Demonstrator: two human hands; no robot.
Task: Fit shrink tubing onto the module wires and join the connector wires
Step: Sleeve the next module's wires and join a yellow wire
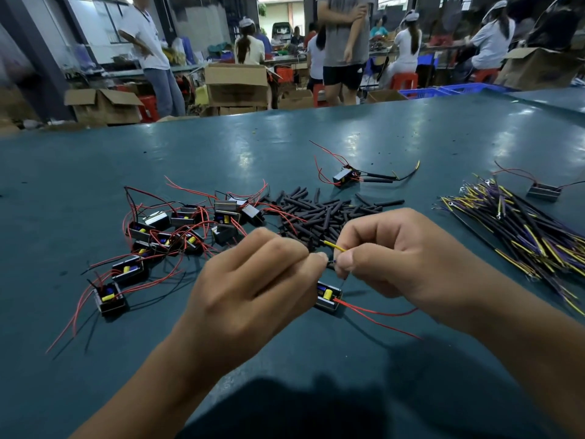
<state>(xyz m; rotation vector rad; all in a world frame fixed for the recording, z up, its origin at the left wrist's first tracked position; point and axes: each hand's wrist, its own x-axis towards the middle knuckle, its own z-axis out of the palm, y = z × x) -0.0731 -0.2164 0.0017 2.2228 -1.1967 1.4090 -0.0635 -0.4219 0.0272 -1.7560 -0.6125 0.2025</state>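
Both hands meet: left hand (250,280) and right hand (402,258) fingers pinched on a yellow wire (332,246) (module (328,296) dangling below).

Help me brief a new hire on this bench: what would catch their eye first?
Probably the two hands meeting at centre, the left hand and right hand pinching a yellow wire above a small module. Behind them lies a heap of black shrink tubing, with a tangle of red-wired modules to the left and a bundle of connector wires to the right.
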